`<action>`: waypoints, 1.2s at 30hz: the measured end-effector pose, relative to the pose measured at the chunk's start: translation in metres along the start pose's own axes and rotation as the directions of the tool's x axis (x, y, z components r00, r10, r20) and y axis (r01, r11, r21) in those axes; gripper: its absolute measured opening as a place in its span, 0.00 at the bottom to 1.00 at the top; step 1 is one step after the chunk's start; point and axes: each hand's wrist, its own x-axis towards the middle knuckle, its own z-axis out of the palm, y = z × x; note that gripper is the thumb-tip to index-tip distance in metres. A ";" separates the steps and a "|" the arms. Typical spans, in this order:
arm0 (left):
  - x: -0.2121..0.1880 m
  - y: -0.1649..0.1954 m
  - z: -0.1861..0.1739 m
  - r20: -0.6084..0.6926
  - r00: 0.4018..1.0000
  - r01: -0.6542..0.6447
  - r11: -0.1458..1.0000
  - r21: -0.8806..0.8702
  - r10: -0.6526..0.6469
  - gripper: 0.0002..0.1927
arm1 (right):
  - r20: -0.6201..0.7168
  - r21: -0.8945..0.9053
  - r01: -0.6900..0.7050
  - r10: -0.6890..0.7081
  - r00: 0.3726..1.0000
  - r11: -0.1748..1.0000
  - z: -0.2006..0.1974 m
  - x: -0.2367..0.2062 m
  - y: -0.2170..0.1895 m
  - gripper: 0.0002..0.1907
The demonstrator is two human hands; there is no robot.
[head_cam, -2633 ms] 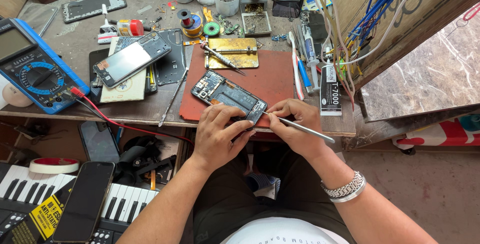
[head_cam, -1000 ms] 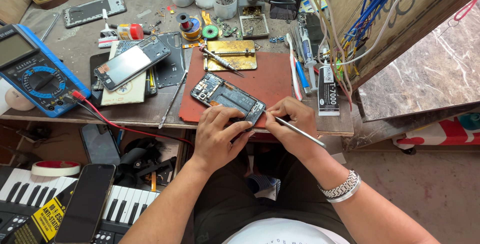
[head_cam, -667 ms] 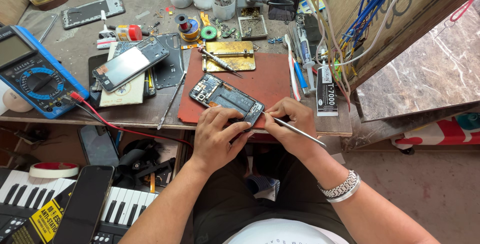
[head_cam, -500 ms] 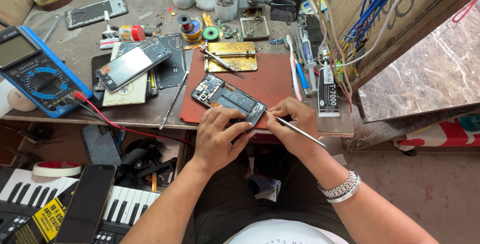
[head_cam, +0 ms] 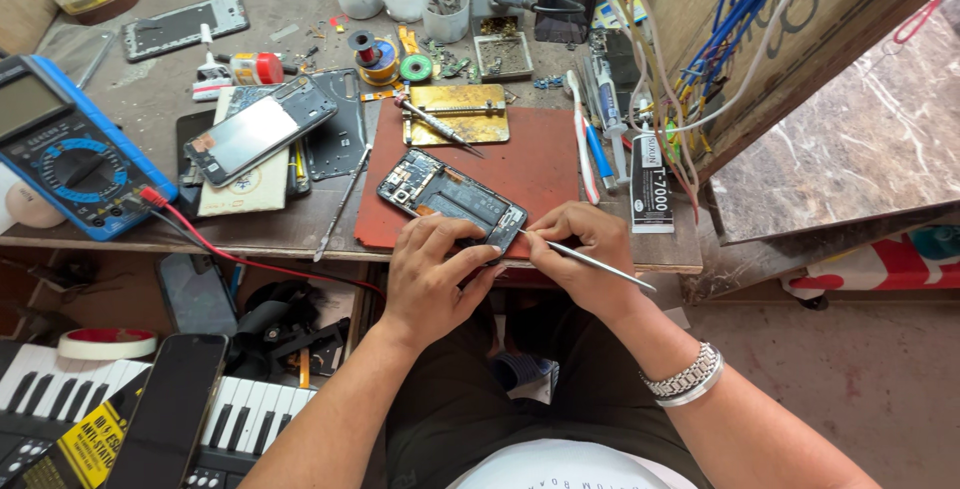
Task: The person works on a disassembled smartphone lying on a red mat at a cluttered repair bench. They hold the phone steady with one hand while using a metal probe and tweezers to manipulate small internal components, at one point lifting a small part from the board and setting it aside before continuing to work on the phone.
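An opened phone with its back off lies slanted on a red-brown work mat at the bench's front edge. My left hand grips the phone's near end, thumb and fingers on its lower edge. My right hand pinches thin metal tweezers whose tip touches the phone's lower right corner. A metal watch band sits on my right wrist.
A blue multimeter with a red lead sits at left. Another phone rests on a stack of parts. A brass plate, solder spools, small cups, a glue tube and hanging wires crowd the bench. A keyboard lies below.
The view has shifted slightly. Both hands stay on the phone's near end with the tweezers tip at the same corner; only small finger movements show.
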 end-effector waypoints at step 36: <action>0.002 0.000 0.000 -0.001 1.000 -0.005 1.000 0.001 0.005 0.10 | 0.010 0.016 0.003 -0.003 1.000 1.000 0.000 0.000 -0.001 0.11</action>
